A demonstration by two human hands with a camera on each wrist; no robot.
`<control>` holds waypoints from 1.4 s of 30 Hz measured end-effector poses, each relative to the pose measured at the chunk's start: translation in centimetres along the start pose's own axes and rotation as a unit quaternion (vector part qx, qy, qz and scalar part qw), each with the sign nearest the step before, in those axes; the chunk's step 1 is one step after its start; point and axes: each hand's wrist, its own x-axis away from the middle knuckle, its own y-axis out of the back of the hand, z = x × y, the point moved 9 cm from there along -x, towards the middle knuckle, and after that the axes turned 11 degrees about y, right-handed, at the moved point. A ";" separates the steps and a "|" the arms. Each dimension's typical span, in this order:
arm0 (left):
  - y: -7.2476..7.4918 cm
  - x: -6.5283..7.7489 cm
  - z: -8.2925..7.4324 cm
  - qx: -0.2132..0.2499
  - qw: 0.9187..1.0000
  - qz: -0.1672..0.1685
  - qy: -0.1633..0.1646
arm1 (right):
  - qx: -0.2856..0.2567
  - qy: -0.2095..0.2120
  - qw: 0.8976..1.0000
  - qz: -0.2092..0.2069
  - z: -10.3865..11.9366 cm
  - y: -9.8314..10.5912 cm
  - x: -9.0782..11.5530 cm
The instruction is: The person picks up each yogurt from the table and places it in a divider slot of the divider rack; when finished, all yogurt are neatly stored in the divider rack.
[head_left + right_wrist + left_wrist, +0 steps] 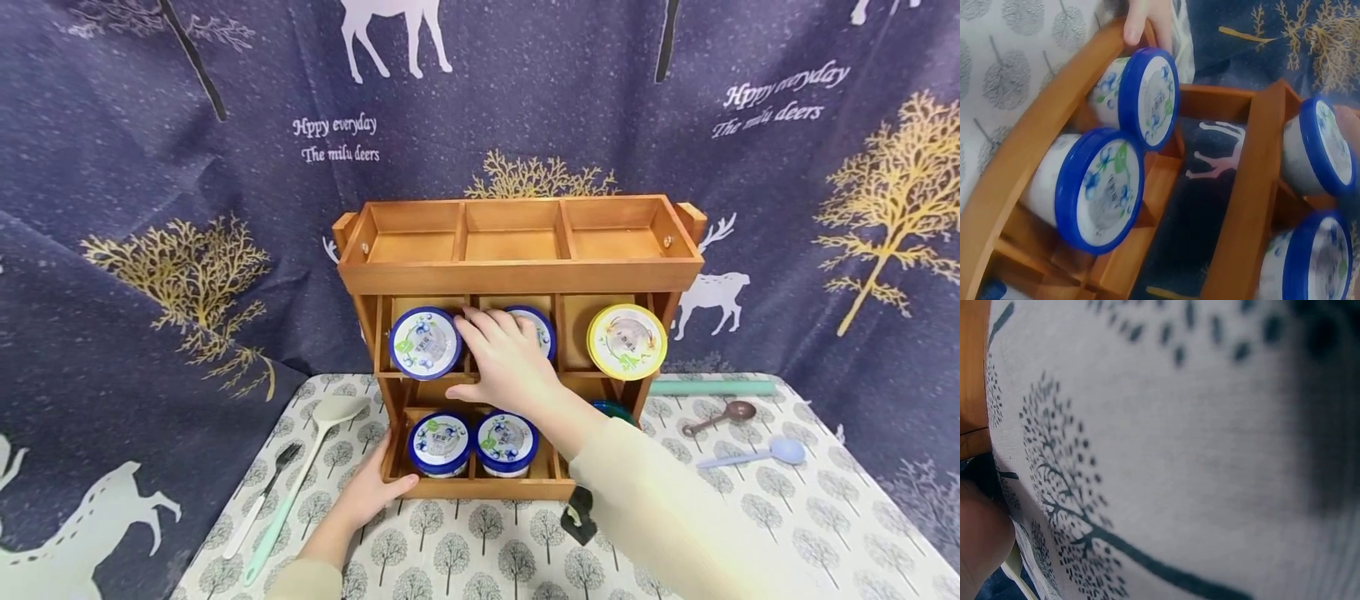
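Observation:
A wooden three-tier rack (517,277) stands against the cloth. My left hand (371,492) grips its lower left corner, thumb on the front board. My right hand (510,362) is at the middle tier with fingers spread, partly covering the middle blue-lidded tub (542,329). Its fingertips are at the right edge of the left blue-lidded tub (425,343); contact cannot be told. A yellow-lidded tub (627,342) sits at the right of that tier. Below are two more blue-lidded tubs, a left one (440,444) and a middle one (506,443), plus a teal lid (613,410) mostly hidden by my right arm.
Left of the rack lie a fork (262,497) and a long-handled spatula or spoon (303,475). On the right are a brown spoon (720,417), a blue spoon (757,453) and a green bar (712,387). Three compartments form the rack's top tray (517,275).

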 end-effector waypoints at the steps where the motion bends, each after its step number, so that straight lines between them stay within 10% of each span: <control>1: 0.0 0.0 0.0 0.000 1.000 0.000 0.002 | -0.003 0.003 1.000 -0.002 -0.2 0.1 0.4; 12: 0.4 0.2 0.7 -0.005 1.000 -0.004 0.008 | 0.003 0.049 0.997 -0.052 -2.0 1.6 4.9; 42: 0.2 0.4 0.7 -0.001 1.000 0.009 0.005 | -0.130 -0.007 0.982 -0.137 -12.8 2.0 21.3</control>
